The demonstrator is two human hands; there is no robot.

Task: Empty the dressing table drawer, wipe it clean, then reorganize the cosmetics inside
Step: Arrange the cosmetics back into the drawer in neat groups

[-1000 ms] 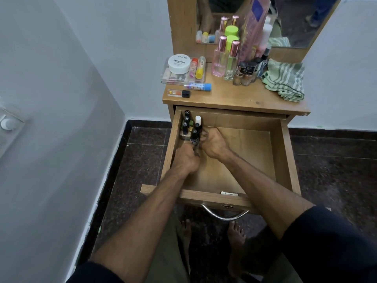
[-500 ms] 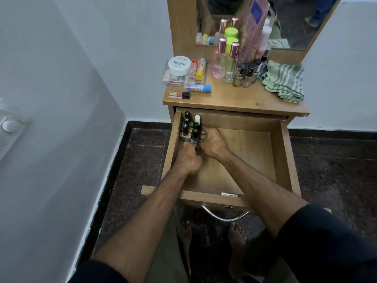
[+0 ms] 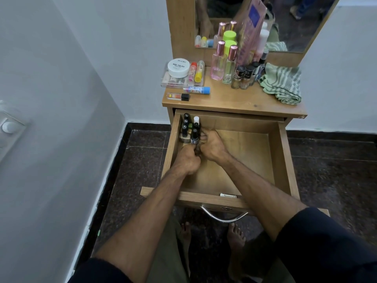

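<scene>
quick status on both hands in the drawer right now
Left hand: closed in a fist; contents cannot be told.
Right hand: fingers curled against the nail polish bottles; grip cannot be told.

Lone head-worn view, steeply down and forward, seemingly close above the drawer (image 3: 283, 160).

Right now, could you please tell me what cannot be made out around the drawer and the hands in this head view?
- Left hand and right hand: fingers curl together, hiding whatever they grip.
- Nail polish bottles in the drawer's back-left corner: labels too small; rear bottles partly hidden by front ones.
- White jar: smaller print unreadable.
- Mirror: cut off by the top edge.
</scene>
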